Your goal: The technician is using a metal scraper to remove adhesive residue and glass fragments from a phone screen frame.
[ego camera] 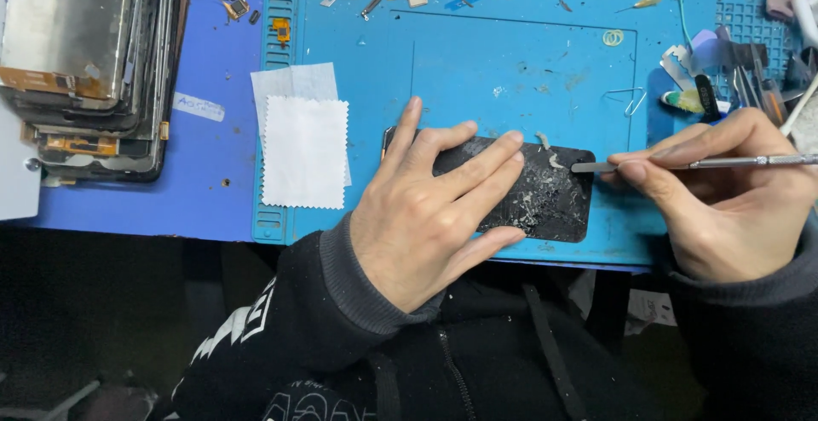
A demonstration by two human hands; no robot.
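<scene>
Right hand point(724, 199) grip pinching thin metal scraper point(682, 164), tip on flat black phone panel point(545, 195), left hand point(426, 208) flat, fingers spread, pressing panel, white cloth point(304, 152) left of panel

A single head-worn camera looks steeply down, close over the blue work mat point(511, 72) at the desk's near edge.

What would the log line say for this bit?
left hand: flat, pressing black phone panel | right hand: holding metal spudger, tip at panel edge | surface: blue repair mat
</scene>
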